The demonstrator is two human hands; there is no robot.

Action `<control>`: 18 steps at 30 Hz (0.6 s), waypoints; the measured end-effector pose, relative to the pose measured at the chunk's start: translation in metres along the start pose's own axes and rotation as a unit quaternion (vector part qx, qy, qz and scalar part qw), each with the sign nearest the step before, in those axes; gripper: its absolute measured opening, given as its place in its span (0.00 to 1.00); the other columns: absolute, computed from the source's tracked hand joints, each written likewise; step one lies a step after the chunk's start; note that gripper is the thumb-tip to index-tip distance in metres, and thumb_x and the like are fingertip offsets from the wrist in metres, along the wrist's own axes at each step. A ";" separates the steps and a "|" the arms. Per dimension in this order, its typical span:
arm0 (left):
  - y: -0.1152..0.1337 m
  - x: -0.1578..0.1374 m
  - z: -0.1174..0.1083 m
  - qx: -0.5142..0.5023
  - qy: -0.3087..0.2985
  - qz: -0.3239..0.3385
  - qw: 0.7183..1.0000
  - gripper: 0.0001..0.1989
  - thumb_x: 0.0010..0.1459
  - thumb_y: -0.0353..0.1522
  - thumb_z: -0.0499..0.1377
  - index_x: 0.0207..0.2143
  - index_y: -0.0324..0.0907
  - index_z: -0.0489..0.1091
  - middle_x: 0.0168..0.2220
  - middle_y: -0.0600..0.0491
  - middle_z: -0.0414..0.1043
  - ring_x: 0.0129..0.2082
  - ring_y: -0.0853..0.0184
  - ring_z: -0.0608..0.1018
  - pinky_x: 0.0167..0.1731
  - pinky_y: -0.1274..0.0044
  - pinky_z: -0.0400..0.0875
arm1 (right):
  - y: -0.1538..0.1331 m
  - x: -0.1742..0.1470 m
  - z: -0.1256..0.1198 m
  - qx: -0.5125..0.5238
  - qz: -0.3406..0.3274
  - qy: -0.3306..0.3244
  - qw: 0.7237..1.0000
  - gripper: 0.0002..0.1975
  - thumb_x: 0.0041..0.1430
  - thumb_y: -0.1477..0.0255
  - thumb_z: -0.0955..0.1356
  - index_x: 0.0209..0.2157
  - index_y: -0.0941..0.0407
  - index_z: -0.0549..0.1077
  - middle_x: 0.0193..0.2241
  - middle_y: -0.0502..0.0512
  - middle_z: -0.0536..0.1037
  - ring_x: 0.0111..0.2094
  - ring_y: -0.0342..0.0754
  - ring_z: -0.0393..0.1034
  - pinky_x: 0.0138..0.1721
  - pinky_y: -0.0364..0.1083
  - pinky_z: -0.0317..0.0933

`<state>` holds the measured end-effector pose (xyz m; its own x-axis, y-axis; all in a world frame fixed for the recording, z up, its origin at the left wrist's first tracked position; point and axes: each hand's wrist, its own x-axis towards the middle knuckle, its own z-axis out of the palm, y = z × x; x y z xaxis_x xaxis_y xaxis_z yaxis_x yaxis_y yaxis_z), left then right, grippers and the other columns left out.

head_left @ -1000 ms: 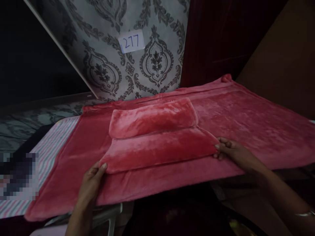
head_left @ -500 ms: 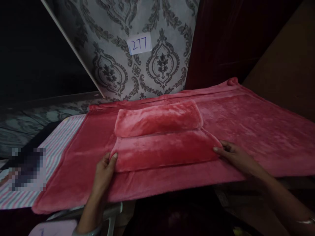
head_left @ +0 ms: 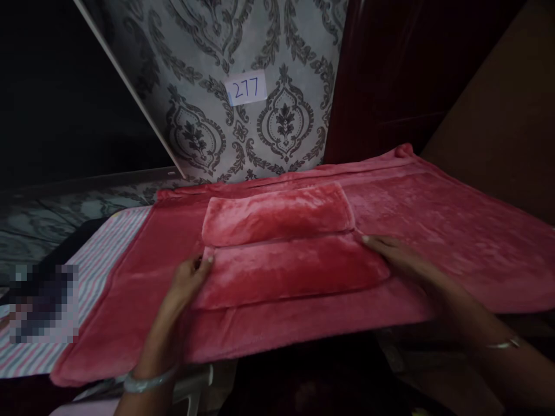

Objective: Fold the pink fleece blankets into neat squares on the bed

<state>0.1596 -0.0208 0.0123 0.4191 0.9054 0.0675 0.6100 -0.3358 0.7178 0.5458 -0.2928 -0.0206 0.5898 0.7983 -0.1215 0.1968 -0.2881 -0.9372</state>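
A folded piece of red plush fabric (head_left: 295, 268) lies in the middle of a larger red plush blanket (head_left: 455, 231). It has two bands, and a crease runs between the far one and the near one. At the left end of the near band, my left hand (head_left: 191, 280) is closed on the edge, thumb on top and fingers partly hidden. My right hand (head_left: 396, 254) holds the right edge by the crease, its lower fingers out of sight.
The blanket covers a table against a patterned wall (head_left: 286, 115) that bears a paper marked 277 (head_left: 245, 88). Striped cloth (head_left: 104, 254) shows at the left, beside a blurred patch. A dark panel (head_left: 65, 86) stands at the back left. A chair-like frame (head_left: 195, 387) is below the front edge.
Both hands have slid from the near band's front corners up its side edges toward the crease. My right hand also moved inward. The folded fabric has stayed in place on the blanket.
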 end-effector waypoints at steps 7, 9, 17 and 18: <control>-0.020 0.011 0.024 0.060 0.062 -0.003 0.996 0.24 0.52 0.47 0.53 0.39 0.38 0.76 0.37 0.41 0.79 0.36 0.53 0.80 0.36 0.67 0.74 | 0.002 0.011 0.020 0.183 0.072 -0.076 0.978 0.17 0.48 0.60 0.76 0.38 0.53 0.78 0.35 0.58 0.83 0.36 0.56 0.79 0.38 0.52 0.75; -0.029 0.010 0.027 0.061 0.076 0.001 0.995 0.21 0.52 0.44 0.52 0.37 0.39 0.75 0.37 0.41 0.80 0.37 0.53 0.81 0.38 0.67 0.74 | 0.009 0.013 0.024 0.189 0.052 -0.055 0.979 0.19 0.46 0.61 0.77 0.39 0.53 0.77 0.35 0.56 0.83 0.35 0.55 0.79 0.38 0.51 0.75; -0.032 0.007 0.022 -0.021 0.065 -0.047 0.997 0.19 0.48 0.46 0.55 0.33 0.42 0.74 0.33 0.46 0.80 0.34 0.55 0.81 0.35 0.69 0.75 | 0.029 0.009 0.027 0.191 0.036 -0.007 0.981 0.23 0.46 0.56 0.76 0.42 0.54 0.78 0.35 0.56 0.84 0.34 0.57 0.80 0.38 0.53 0.75; -0.030 0.008 0.020 -0.025 0.055 -0.057 0.997 0.19 0.49 0.47 0.55 0.33 0.42 0.74 0.33 0.46 0.80 0.35 0.55 0.81 0.35 0.69 0.75 | 0.029 0.011 0.026 0.186 0.034 -0.012 0.982 0.22 0.47 0.57 0.76 0.42 0.54 0.78 0.35 0.57 0.84 0.34 0.57 0.80 0.38 0.53 0.75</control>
<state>0.1586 -0.0090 -0.0225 0.2704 0.9610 0.0577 0.6134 -0.2181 0.7590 0.5376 -0.2791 -0.0571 0.5716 0.7977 -0.1922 -0.1458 -0.1318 -0.9805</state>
